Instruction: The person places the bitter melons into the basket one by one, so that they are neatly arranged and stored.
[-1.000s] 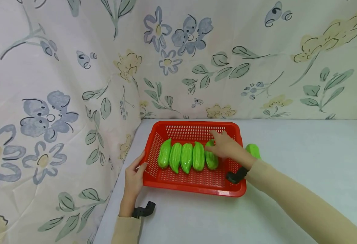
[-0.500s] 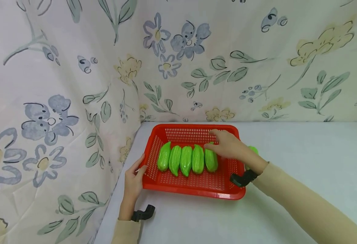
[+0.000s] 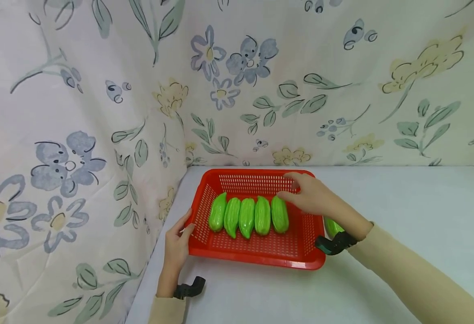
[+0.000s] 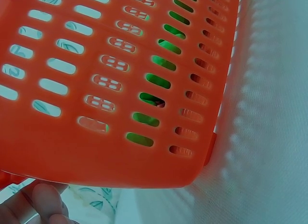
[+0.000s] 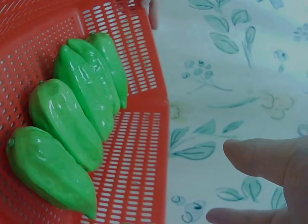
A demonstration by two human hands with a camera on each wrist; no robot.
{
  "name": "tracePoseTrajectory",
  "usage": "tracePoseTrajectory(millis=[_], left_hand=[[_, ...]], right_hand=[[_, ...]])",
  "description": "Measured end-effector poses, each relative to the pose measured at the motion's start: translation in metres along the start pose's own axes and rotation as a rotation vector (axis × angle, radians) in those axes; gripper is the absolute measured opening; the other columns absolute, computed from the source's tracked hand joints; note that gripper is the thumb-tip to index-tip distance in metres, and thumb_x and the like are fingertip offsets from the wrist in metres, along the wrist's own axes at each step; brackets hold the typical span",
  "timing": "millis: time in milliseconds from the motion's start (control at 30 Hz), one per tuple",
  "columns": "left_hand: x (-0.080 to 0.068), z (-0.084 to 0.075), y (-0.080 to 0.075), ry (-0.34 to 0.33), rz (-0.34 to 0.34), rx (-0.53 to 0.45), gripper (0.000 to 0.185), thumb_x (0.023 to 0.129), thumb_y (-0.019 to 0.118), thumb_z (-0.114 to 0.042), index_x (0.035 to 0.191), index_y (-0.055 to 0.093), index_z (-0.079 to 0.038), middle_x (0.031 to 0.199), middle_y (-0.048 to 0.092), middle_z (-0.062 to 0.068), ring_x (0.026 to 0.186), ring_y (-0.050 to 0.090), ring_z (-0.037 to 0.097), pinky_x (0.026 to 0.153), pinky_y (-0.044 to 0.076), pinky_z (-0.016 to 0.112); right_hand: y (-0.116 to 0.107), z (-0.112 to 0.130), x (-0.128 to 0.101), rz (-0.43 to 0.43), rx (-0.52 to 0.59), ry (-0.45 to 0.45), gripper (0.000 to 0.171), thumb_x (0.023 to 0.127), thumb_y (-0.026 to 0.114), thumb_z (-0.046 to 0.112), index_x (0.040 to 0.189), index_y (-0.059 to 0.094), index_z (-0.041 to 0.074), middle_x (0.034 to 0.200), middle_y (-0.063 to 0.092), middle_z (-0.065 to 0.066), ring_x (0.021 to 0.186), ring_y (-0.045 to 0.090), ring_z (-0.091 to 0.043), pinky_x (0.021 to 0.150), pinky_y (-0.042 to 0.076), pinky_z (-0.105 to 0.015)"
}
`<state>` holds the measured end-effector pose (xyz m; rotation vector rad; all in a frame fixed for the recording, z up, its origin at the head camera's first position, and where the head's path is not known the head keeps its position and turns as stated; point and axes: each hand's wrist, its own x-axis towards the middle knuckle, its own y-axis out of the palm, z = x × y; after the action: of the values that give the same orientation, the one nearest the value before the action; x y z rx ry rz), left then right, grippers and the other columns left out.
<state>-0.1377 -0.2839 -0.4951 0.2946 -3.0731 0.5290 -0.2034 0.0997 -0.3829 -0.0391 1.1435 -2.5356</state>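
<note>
A red slotted basket (image 3: 261, 260) stands on the white table near the back left corner. Five green gourds (image 3: 247, 216) lie side by side in it, also seen in the right wrist view as green gourds (image 5: 72, 113). My left hand (image 3: 182, 227) rests against the basket's left rim with fairly straight fingers; its wrist view is filled by the basket wall (image 4: 120, 65). My right hand (image 3: 301, 193) hovers over the basket's right rear corner, fingers relaxed and holding nothing, just right of the rightmost gourd (image 3: 279, 214). Behind that wrist, another green gourd (image 3: 332, 226) lies outside the basket.
Floral cloth (image 3: 99, 135) hangs as a wall along the left and back, close to the basket. The white tabletop (image 3: 423, 211) stretches to the right and toward me. Black camera mounts sit on both wrists.
My right hand has come off the rightmost gourd and drawn back a little to the right. That gourd now lies straight in the row. The left hand stays at the rim.
</note>
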Motion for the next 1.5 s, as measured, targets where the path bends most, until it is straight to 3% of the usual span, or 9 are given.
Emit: tracePoseTrajectory(millis=[133,400,667,1000,1233,1500], left_hand=[[-0.002,0.002,0.000,0.004,-0.005,0.002,0.046,0.106,0.055,-0.016,0.151,0.057,-0.023,0.146,0.061,0.014,0.098,0.070,0.037,0.075,0.066,0.036],[-0.006,0.006,0.002,0.009,-0.025,0.012,0.046,0.106,0.055,-0.014,0.151,0.057,-0.020,0.144,0.062,0.016,0.094,0.072,0.037,0.072,0.066,0.038],[-0.007,0.006,0.003,0.000,-0.014,0.012,0.046,0.106,0.054,-0.015,0.151,0.057,-0.021,0.143,0.062,0.018,0.094,0.073,0.040,0.073,0.066,0.041],[-0.005,0.004,0.004,0.020,-0.023,0.012,0.046,0.106,0.054,-0.015,0.151,0.057,-0.020,0.142,0.063,0.018,0.093,0.073,0.039,0.072,0.066,0.037],[-0.003,0.001,0.004,0.008,-0.015,0.003,0.045,0.106,0.054,-0.016,0.151,0.057,-0.021,0.143,0.062,0.017,0.098,0.072,0.041,0.073,0.066,0.034],[-0.001,0.002,0.003,0.010,-0.020,0.017,0.046,0.106,0.054,-0.015,0.152,0.056,-0.022,0.145,0.062,0.014,0.100,0.072,0.040,0.075,0.066,0.035]], right_hand=[[-0.002,-0.002,-0.005,-0.005,0.014,0.014,0.070,0.099,0.067,0.040,0.153,0.045,0.002,0.127,0.064,-0.026,0.082,0.070,-0.023,0.071,0.062,-0.036],[-0.005,-0.007,-0.014,-0.031,0.054,0.008,0.073,0.099,0.069,0.038,0.155,0.040,0.001,0.127,0.063,-0.028,0.086,0.070,-0.026,0.064,0.064,-0.032],[-0.011,-0.015,-0.020,-0.024,0.092,0.019,0.075,0.099,0.069,0.036,0.158,0.035,0.003,0.127,0.061,-0.029,0.070,0.072,-0.022,0.061,0.064,-0.032],[-0.024,-0.024,-0.026,-0.034,0.086,0.036,0.075,0.098,0.069,0.040,0.156,0.039,0.003,0.128,0.063,-0.028,0.082,0.075,-0.023,0.063,0.065,-0.034],[-0.040,-0.047,-0.035,-0.055,0.053,0.093,0.078,0.099,0.067,0.045,0.156,0.039,0.002,0.134,0.061,-0.030,0.094,0.074,-0.030,0.068,0.066,-0.039],[-0.061,-0.075,-0.053,-0.081,0.014,0.129,0.078,0.101,0.063,0.049,0.154,0.039,-0.002,0.133,0.059,-0.033,0.079,0.074,-0.019,0.066,0.065,-0.039]])
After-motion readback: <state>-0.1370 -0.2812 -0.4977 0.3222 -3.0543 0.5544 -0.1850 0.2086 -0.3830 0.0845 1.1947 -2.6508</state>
